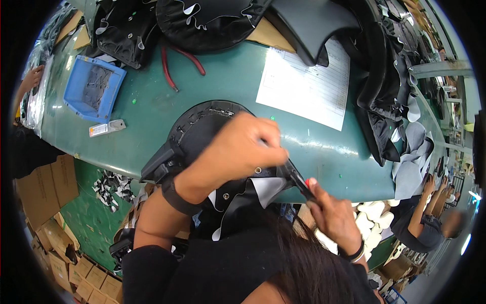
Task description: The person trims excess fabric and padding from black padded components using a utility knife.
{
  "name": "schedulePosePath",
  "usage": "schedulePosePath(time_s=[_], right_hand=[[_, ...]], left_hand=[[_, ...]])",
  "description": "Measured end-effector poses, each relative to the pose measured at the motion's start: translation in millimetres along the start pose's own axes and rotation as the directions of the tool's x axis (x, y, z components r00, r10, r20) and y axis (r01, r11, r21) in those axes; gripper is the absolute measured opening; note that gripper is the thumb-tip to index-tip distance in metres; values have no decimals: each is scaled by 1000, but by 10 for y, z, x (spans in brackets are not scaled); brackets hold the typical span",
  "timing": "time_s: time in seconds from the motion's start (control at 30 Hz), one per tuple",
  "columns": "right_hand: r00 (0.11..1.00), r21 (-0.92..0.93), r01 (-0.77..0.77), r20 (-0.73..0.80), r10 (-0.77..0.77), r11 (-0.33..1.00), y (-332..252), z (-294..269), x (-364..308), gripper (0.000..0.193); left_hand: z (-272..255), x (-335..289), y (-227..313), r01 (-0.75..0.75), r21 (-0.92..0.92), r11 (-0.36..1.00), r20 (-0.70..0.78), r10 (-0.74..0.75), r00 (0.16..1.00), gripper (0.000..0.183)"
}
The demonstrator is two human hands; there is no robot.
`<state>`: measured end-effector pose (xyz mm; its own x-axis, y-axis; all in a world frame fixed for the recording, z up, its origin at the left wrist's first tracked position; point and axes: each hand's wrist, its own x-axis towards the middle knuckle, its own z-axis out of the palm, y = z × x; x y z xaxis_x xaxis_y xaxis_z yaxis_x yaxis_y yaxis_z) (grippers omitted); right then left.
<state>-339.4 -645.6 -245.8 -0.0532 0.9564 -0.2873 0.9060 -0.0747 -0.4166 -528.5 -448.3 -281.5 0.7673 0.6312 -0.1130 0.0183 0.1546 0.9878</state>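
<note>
Factory workbench, green top point(152, 109), fisheye view from the head, cardboard boxes point(48, 187) on the floor at lower left. Nearest, lower centre: left hand point(238, 154) closed over the black seat cover point(202, 129), pinning its edge down at the bench's near rim, fingers curled tight on the fabric. Right hand point(331, 215), lower right, pinched shut on a thin dark tool point(298, 181), tip pointing up-left into the cover's edge just beside the left knuckles; tool type too small to tell, maybe a hook or pliers jaw. White-lined flaps with metal snaps hang below the left hand. Step in hand, as I judge it: fastening or tucking the cover's edge trim, left holding, right working the tool. Next move likely needs the tool tip kept tight on the seam while the left hand shifts along the rim without letting the fabric slip. Mid frame, left: blue parts bin point(96, 86), small grey tag point(107, 127) just beside it. Red-handled cutters point(174, 63) above centre. White printed sheet point(306, 83) right of centre. Far, top and right edge: piles of black covers point(202, 20). Another person's arm point(420, 223) at far right, a second person's hand point(31, 81) at left edge.
</note>
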Motion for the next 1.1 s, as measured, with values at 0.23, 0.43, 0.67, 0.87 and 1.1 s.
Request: schedulePosePath(time_s=[0.23,0.43,0.67,0.87,1.1], right_hand=[[950,72,-63,-301,82,995,-177,219,51,50],[968,20,-104,-226,106,994,-86,112,257,48],[918,685,-267,-32,394,678,-345,386,356,47],[989,653,-146,82,122,743,-410,401,323,47],[972,301,97,177,-155,949,-121,7,242,41]], left_hand=[[70,25,157,82,-433,897,-2,-93,996,29],[246,-53,297,-141,922,362,169,-46,985,38],[128,116,-128,-266,680,683,72,300,951,29],[-93,190,6,-103,-431,896,-166,34,986,25],[-296,67,402,-178,-640,747,-145,110,983,16]])
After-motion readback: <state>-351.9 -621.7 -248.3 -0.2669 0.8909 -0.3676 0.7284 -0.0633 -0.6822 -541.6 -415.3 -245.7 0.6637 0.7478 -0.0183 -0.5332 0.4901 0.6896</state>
